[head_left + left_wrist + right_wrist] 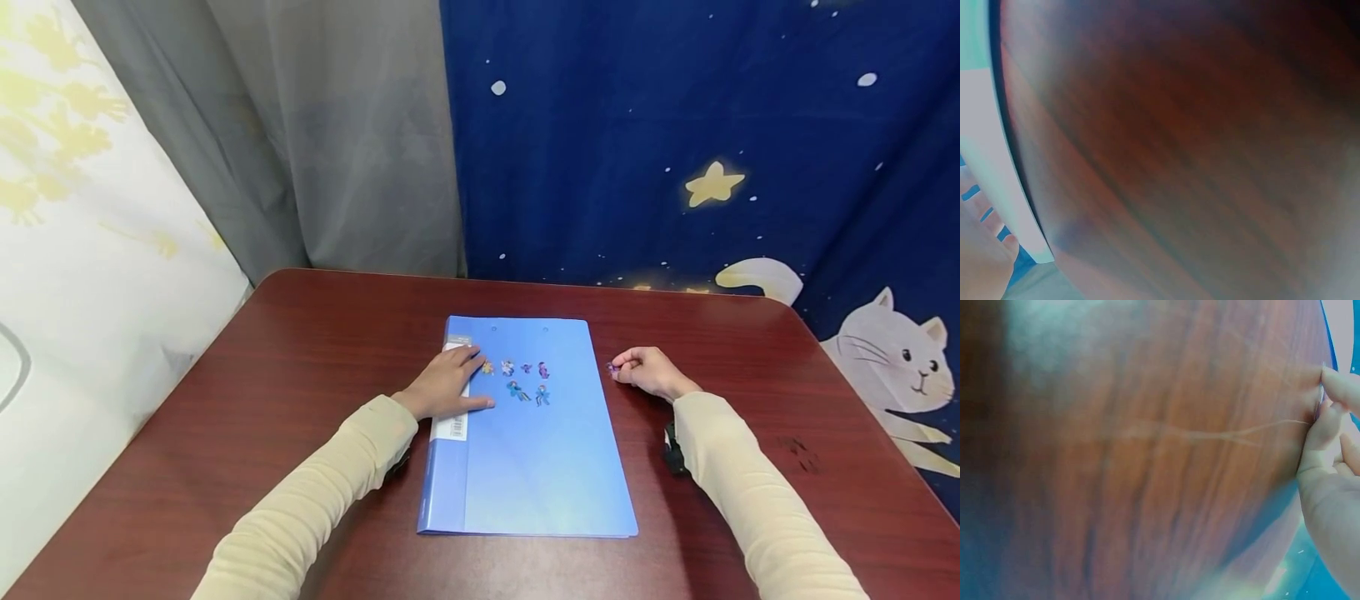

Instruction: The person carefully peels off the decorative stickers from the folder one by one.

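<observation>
A blue folder lies on the table, with several small colourful cartoon stickers in two rows on its upper half. My left hand rests flat on the folder's left side, fingers spread beside the stickers and partly over the white spine label. Just off the folder's right edge, my right hand pinches a small purple sticker between thumb and fingertips. In the right wrist view that sticker shows edge-on as a thin sliver, and the right hand curls round at the frame's edge.
The dark red-brown wooden table spreads out around the folder. Small dark marks show on its right side. Behind it hang a grey curtain and a blue curtain with stars and a cat.
</observation>
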### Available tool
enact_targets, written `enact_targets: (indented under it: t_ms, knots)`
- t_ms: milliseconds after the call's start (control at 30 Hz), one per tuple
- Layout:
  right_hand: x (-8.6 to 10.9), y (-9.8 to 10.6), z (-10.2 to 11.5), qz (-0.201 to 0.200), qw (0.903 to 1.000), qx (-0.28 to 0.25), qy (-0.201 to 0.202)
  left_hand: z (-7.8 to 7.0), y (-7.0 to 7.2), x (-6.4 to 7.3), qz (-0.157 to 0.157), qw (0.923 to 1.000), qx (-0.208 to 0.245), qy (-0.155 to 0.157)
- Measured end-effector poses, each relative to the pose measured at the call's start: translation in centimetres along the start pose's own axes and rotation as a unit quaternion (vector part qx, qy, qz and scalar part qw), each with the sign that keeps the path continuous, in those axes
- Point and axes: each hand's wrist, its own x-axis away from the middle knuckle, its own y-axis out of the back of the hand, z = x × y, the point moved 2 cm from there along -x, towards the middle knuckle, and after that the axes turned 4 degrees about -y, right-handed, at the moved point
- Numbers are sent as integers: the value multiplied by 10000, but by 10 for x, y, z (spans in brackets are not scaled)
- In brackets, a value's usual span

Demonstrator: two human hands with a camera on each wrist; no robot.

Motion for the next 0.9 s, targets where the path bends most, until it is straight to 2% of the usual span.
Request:
enact_targets:
  t_ms: [333,533,900]
  knots:
    - [1,1,1,-167,9998,5,102,0,-1,-2,24,10000,-42,-13]
    - [1,-4,11,-366,9987,-110,335,1,-2,-1,2,10000,-64,-21]
    - [-11,-41,49,-254,9978,-286,539,1,-2,-2,26,10000,-95,9]
